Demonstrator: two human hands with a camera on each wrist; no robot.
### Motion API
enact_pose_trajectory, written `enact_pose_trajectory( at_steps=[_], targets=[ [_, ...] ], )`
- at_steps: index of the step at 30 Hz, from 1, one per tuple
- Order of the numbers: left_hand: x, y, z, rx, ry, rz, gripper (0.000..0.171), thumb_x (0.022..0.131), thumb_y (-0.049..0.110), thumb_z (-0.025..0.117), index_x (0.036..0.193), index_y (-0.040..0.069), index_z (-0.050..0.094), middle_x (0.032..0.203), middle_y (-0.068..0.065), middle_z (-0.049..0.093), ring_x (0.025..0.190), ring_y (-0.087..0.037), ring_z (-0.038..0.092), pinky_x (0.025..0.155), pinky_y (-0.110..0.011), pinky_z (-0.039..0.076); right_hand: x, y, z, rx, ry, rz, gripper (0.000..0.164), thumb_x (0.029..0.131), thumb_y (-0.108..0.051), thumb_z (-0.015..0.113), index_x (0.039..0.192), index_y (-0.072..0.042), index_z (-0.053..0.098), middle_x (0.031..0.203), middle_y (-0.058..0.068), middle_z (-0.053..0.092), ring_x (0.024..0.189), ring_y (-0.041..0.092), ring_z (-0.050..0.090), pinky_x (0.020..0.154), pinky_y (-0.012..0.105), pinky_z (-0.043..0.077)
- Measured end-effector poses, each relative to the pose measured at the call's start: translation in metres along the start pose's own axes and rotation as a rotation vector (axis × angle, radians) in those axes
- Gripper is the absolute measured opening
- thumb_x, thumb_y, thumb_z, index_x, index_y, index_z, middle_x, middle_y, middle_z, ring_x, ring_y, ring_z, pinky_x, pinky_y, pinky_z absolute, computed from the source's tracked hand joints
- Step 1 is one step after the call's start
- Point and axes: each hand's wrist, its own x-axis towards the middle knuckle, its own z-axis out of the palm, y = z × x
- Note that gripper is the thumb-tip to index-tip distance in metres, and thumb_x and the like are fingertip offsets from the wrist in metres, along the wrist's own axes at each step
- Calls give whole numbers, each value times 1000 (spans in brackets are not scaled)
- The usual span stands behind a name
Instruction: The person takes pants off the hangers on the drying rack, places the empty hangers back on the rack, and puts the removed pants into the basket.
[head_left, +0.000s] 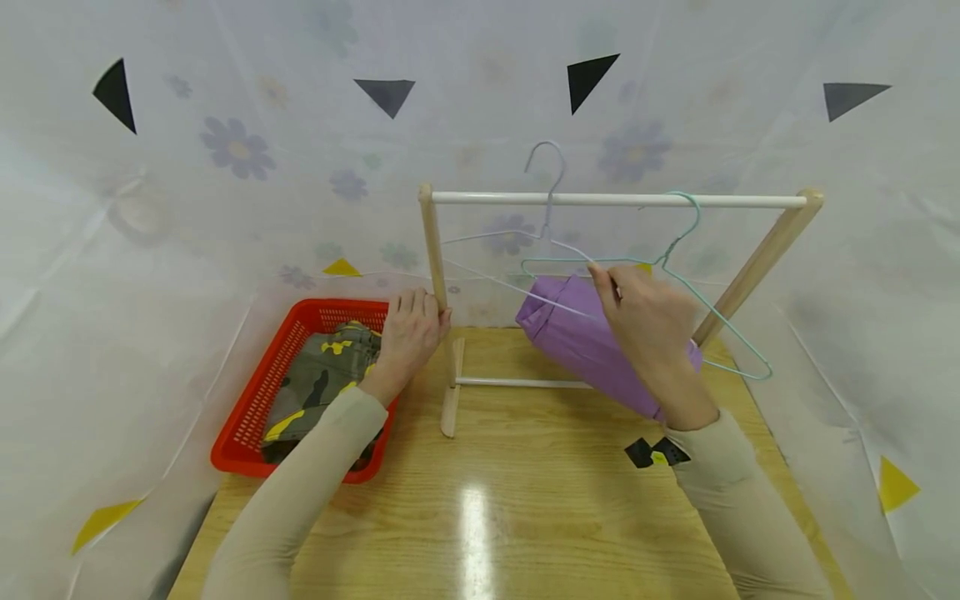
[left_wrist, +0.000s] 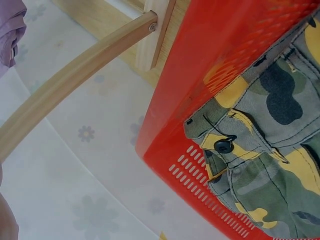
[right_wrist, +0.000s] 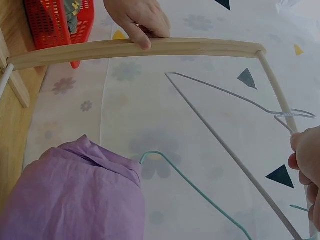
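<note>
My left hand (head_left: 412, 329) grips the left wooden post (head_left: 435, 250) of a small clothes rack, thumb on its inner side. With my right hand (head_left: 648, 312) I pinch the right arm of a lavender wire hanger (head_left: 517, 293). Its hook stands above the white rail (head_left: 480, 198), and its neck crosses the rail in the head view. Beside it a teal hanger (head_left: 723, 317) hooks over the rail. A purple garment (head_left: 592, 350) hangs low by the teal hanger, partly behind my right hand and wrist. The right wrist view shows the purple garment (right_wrist: 75, 195) close below that hand.
Left of the rack stands a red plastic basket (head_left: 255, 408) holding camouflage clothing (head_left: 322, 375) with yellow patches and a black button. The rack's foot (head_left: 450, 408) rests on the wooden table (head_left: 525, 500). Pale flowered sheeting (head_left: 480, 108) encloses the back and sides.
</note>
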Motion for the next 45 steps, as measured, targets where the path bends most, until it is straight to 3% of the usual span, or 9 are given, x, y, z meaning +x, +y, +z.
enact_pose_trajectory(
  at_steps=[9, 17, 26, 33, 39, 42, 45],
  targets=[
    [1, 1, -2, 1, -21, 1, 50, 115, 35, 29, 89, 2, 57, 81, -12, 57, 76, -29, 54, 70, -40, 43, -5, -7, 9, -5, 14, 5, 58, 109, -44, 54, 64, -7, 57, 48, 9, 51, 38, 19, 30, 45, 28, 14],
    [0, 1, -3, 5, -27, -1, 51, 115, 35, 27, 89, 3, 56, 81, -11, 56, 77, -28, 53, 70, -39, 43, -11, -11, 13, -67, -18, -23, 55, 109, -45, 53, 71, -7, 65, 53, 10, 56, 40, 26, 46, 40, 32, 22],
    [0, 1, -2, 1, -18, -1, 49, 115, 35, 30, 89, 3, 56, 81, -11, 57, 77, -29, 54, 70, -39, 43, -25, -13, 20, -90, -20, -49, 59, 109, -45, 54, 63, -8, 49, 49, 4, 35, 41, 16, 21, 43, 29, 13],
    [0, 1, -1, -11, -4, -2, 48, 114, 36, 34, 88, 2, 56, 81, -12, 56, 77, -30, 54, 71, -40, 43, -34, -15, 24, -55, -41, -65, 59, 111, -43, 51, 64, -8, 51, 48, 2, 34, 40, 13, 19, 44, 26, 11],
    [0, 1, -2, -11, -10, -3, 51, 115, 36, 29, 88, 2, 56, 80, -12, 56, 76, -30, 54, 70, -40, 43, -40, -18, 24, -95, -15, -78, 58, 110, -40, 54, 62, -8, 50, 48, 3, 38, 39, 13, 20, 43, 26, 11],
    [1, 1, -3, -7, -23, -7, 45, 114, 35, 37, 89, 2, 56, 81, -12, 56, 76, -29, 53, 71, -39, 43, -42, -19, 25, -110, 11, -94, 57, 109, -40, 56, 62, -7, 55, 50, 5, 45, 37, 14, 24, 40, 28, 15],
    [1, 2, -3, -5, -25, -10, 36, 108, 33, 56, 89, 3, 56, 82, -12, 56, 76, -29, 52, 71, -39, 42, -45, -20, 25, -106, 30, -98, 55, 108, -39, 58, 65, -5, 61, 54, 6, 53, 37, 16, 29, 37, 30, 20]
  ],
)
